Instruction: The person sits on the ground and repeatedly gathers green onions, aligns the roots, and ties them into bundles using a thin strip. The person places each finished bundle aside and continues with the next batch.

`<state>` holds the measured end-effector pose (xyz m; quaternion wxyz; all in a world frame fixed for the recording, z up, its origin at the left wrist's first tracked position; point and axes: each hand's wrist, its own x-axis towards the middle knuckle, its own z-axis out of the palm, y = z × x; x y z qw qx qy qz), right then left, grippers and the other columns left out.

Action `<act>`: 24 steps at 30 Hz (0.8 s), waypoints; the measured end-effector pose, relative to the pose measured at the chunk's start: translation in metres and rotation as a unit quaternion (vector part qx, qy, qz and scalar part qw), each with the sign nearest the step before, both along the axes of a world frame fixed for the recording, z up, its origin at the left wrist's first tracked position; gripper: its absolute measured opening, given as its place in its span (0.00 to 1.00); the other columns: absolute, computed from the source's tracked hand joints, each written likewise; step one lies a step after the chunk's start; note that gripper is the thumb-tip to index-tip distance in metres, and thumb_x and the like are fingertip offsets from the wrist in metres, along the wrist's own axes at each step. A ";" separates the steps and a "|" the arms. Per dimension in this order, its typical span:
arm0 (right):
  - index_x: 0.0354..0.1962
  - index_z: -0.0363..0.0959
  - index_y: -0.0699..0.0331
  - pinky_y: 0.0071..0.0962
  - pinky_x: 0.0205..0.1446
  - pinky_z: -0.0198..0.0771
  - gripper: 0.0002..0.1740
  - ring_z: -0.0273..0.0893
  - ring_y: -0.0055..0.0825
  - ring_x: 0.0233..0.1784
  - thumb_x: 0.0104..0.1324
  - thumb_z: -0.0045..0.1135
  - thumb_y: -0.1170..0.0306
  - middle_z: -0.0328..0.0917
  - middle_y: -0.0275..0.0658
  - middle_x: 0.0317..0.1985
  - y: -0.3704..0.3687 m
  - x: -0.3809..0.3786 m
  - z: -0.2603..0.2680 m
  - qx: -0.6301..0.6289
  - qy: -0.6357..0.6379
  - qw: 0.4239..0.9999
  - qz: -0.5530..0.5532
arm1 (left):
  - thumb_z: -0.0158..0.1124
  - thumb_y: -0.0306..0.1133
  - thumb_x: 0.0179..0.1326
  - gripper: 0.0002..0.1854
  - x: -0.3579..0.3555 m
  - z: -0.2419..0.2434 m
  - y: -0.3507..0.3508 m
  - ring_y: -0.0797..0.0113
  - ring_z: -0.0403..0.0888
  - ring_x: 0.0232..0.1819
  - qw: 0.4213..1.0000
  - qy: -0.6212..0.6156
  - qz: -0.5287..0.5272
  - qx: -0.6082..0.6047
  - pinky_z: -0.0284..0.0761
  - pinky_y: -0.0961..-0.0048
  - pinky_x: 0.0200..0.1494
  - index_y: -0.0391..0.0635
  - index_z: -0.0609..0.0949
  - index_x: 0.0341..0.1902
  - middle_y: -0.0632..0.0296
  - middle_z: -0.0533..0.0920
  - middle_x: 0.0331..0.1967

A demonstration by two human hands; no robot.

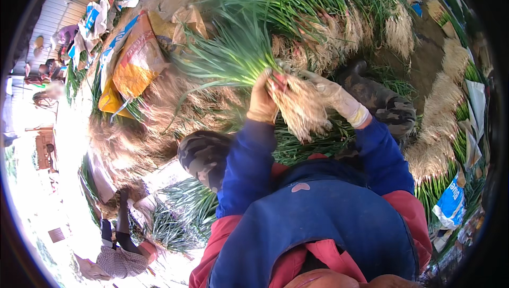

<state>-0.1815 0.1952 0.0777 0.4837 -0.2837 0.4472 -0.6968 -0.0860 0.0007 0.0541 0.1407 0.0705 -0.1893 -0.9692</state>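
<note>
My left hand (pixel 263 101), in a pale glove, grips a bunch of green onions (pixel 274 74) around the reddish-white stems just above the roots. The long green leaves fan out to the upper left, somewhat blurred. Their pale, stringy roots (pixel 302 107) hang toward my lap. On the right, my right hand (pixel 338 95), gloved with a light cuff, has its fingers against the root side of the bunch. Its fingertips are partly hidden, so its hold is unclear. Loose green leaves (pixel 306 146) lie between my camouflage-clad legs.
A large heap of green onions (pixel 330 13) lies ahead. Bundled onions with roots showing (pixel 435 125) line the right side. Piled roots (pixel 191 101) and an orange-yellow woven sack (pixel 135 65) are at left. A person (pixel 123 258) bends at lower left; others work at far left.
</note>
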 end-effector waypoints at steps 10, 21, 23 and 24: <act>0.21 0.73 0.57 0.30 0.21 0.60 0.15 0.74 0.29 0.26 0.68 0.48 0.70 0.78 0.37 0.23 0.095 -0.022 0.085 -0.340 0.021 0.938 0.064 | 0.57 0.40 0.59 0.18 -0.063 0.073 -0.038 0.55 0.64 0.65 0.975 -0.183 0.118 -0.044 0.54 0.51 0.69 0.46 0.77 0.50 0.53 0.74 0.58; 0.68 0.54 0.67 0.33 0.71 0.57 0.40 0.60 0.33 0.70 0.62 0.62 0.67 0.61 0.44 0.69 -0.009 -0.005 0.072 -0.021 0.341 0.911 -0.229 | 0.54 0.39 0.63 0.15 -0.064 0.108 0.002 0.57 0.82 0.44 0.989 -0.052 0.075 0.114 0.75 0.58 0.56 0.38 0.80 0.41 0.53 0.84 0.40; 0.67 0.56 0.66 0.33 0.70 0.58 0.38 0.62 0.35 0.69 0.62 0.60 0.66 0.63 0.46 0.66 -0.020 -0.010 0.034 0.014 0.358 0.896 -0.263 | 0.59 0.38 0.61 0.13 -0.054 0.121 0.013 0.61 0.83 0.41 0.995 0.011 0.066 0.070 0.78 0.66 0.49 0.39 0.81 0.40 0.57 0.85 0.34; 0.66 0.58 0.66 0.33 0.69 0.59 0.36 0.63 0.36 0.68 0.63 0.60 0.65 0.64 0.46 0.65 -0.024 -0.010 0.014 0.042 0.370 0.891 -0.259 | 0.59 0.38 0.62 0.13 -0.038 0.137 0.016 0.62 0.82 0.33 0.994 0.021 0.097 0.044 0.78 0.71 0.38 0.39 0.81 0.40 0.56 0.85 0.31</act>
